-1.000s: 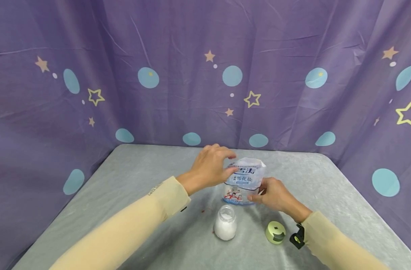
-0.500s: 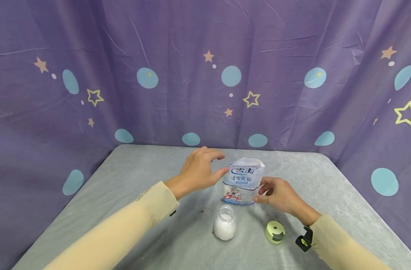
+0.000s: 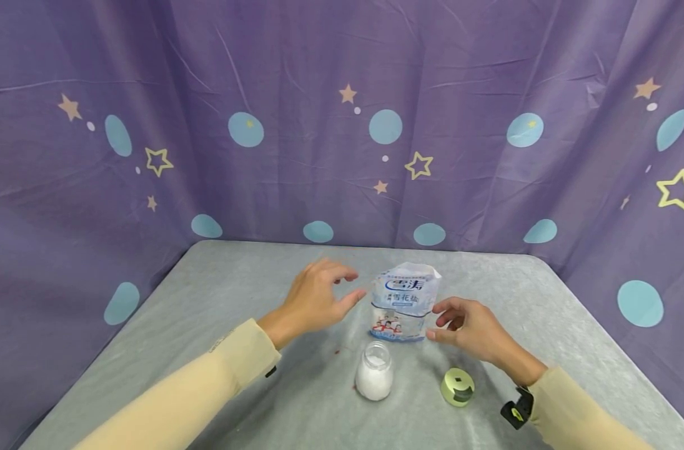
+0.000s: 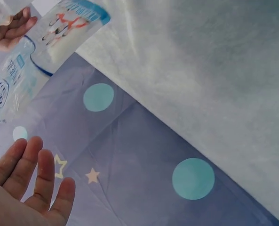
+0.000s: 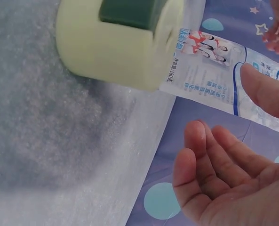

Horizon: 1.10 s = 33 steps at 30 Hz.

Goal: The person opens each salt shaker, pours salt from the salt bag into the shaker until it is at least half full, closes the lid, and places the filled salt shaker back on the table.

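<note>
A blue and white salt bag [image 3: 405,303] stands upright on the table, its top edge crumpled. To its left is my left hand [image 3: 318,299], fingers relaxed and apart from the bag. Close by the bag's right edge, my right hand [image 3: 473,328] has its fingers loosely bent with nothing between them. In front of the bag stands a glass jar [image 3: 374,374] of white salt, uncovered. A light green lid [image 3: 458,387] with a dark patch lies to the jar's right, below my right hand. The right wrist view shows the lid [image 5: 120,47] large and the bag [image 5: 210,70] behind it.
A grey cloth covers the table [image 3: 252,269]. Behind it hangs a purple curtain [image 3: 297,169] with stars and blue dots. A few tiny reddish specks lie near the jar.
My left hand has drawn away from the bag, to the left and slightly down. My right hand has let go of the bag and shifted right. The bag, jar and lid stay put.
</note>
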Tool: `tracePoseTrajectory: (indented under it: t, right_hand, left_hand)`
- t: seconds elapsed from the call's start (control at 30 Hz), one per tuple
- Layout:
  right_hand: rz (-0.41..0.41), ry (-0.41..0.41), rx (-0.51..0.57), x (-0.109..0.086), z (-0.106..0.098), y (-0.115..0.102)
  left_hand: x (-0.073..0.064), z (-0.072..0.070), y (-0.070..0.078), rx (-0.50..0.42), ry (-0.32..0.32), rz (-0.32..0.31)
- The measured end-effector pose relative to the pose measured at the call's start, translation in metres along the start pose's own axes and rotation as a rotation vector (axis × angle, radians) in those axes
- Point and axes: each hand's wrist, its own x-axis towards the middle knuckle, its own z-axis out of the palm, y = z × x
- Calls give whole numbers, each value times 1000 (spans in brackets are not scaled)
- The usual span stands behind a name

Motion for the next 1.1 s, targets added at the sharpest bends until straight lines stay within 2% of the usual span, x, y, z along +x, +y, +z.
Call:
tracePoseTrajectory:
  t: [0.2,0.5,0.87,1.1]
  right_hand:
    - [-9,31,15,-5,-2,1]
    - [-48,31,64,-14,-4,5]
    - [-127,23,133,-27,-7,9]
    - [-195,23,124,-36,-7,12]
  left_hand:
    - [-15,1,-3,-39,-35,-23]
    - [-31,4,-2,-81,-100,-89]
    - [-47,5,0,-129,-129,-101]
    - [-55,3,1,-146,-157,-111]
